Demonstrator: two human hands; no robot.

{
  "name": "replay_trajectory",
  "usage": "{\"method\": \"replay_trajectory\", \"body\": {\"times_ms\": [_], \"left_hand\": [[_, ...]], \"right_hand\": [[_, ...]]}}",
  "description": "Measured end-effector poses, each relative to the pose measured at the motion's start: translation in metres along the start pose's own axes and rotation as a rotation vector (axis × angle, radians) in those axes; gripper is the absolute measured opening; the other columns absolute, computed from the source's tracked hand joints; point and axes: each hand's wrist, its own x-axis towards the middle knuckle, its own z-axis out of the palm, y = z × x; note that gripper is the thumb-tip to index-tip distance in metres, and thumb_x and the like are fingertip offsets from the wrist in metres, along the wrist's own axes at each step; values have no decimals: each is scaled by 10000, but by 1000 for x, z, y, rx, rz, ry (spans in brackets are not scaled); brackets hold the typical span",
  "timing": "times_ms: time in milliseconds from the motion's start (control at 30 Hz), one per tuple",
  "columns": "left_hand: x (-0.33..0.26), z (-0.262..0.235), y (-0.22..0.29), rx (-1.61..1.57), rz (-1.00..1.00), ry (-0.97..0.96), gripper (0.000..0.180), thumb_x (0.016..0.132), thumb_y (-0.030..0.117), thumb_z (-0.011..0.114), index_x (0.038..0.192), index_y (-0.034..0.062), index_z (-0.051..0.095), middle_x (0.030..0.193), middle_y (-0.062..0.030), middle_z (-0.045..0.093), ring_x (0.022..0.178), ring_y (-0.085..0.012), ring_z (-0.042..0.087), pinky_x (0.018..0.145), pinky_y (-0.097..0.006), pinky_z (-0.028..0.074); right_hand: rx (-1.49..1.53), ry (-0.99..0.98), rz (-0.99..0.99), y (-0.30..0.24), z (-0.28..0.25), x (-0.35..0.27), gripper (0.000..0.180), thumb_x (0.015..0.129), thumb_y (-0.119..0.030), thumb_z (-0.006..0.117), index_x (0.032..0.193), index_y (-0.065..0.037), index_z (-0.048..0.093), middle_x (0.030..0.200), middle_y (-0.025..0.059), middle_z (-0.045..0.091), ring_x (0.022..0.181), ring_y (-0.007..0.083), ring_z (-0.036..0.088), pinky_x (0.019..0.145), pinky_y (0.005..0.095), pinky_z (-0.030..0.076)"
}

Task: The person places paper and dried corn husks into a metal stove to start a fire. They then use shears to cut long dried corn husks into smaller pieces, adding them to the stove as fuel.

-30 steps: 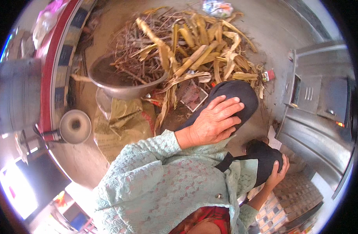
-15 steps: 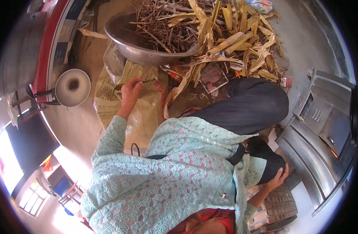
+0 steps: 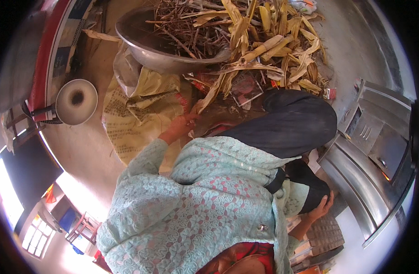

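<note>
My left hand (image 3: pixel 178 128) is closed around the lower end of a dry corn husk (image 3: pixel 211 96) that hangs down from the heap. Its fingers are pinched together, and part of the grip is hidden. Under and beside that hand lies a crumpled yellow woven sack (image 3: pixel 127 123). My right hand (image 3: pixel 320 209) rests on my dark-trousered knee (image 3: pixel 315 194), fingers stretched along it and holding nothing. Behind the sack, a wide metal basin (image 3: pixel 168 64) holds thin dry twigs (image 3: pixel 191 32), with more dry corn husks (image 3: pixel 268 45) heaped to its right.
A metal stove (image 3: pixel 364 141) stands at the right, an orange glow showing at its lower edge. At the left is a pale round pan (image 3: pixel 77 102) with a dark-stained middle and a dark handle. A clear-fronted package (image 3: pixel 247 90) lies below the husks.
My left hand has moved right and nearer, from above the sack to the hanging husk's lower end, and has taken hold of it. My right hand stays on the knee.
</note>
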Motion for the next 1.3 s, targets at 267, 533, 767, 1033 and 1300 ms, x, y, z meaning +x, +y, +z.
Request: {"method": "replay_trajectory", "body": {"times_ms": [267,533,767,1033,1300], "left_hand": [[33,3,11,997,74,-233,287,796,180,599,1036,23,593,818,-156,669,703,-315,665,595,-417,525],[48,3,-17,938,-155,-226,382,825,235,548,1094,-36,543,797,-185,669,718,-326,672,576,-438,521],[68,-1,-5,1016,284,-202,304,772,198,604,1051,84,642,1016,-154,658,939,-291,646,706,-436,526],[122,62,-79,1018,36,-448,358,749,237,646,1067,74,654,1090,-183,631,1022,-314,607,788,-423,505],[147,94,-109,1135,-73,-457,461,669,287,720,1088,106,648,1101,-137,627,1019,-304,598,786,-402,490]], "right_hand": [[21,32,34,-2,-1,-9,422,899,-289,504,1234,-35,547,1278,135,510,1187,289,455,1038,414,304],[3,58,28,0,-2,-11,416,899,-284,495,1224,-31,554,1274,137,513,1180,289,459,1035,408,304],[36,62,61,1,-2,-14,402,908,-263,489,1232,-32,550,1292,132,502,1190,291,454,1027,415,314],[82,49,43,1,-2,-13,410,912,-294,494,1226,-37,552,1287,130,493,1202,283,438,1028,431,306],[32,54,-3,4,-6,-12,407,901,-280,497,1216,-30,554,1261,122,509,1223,283,424,1050,436,274]]}}
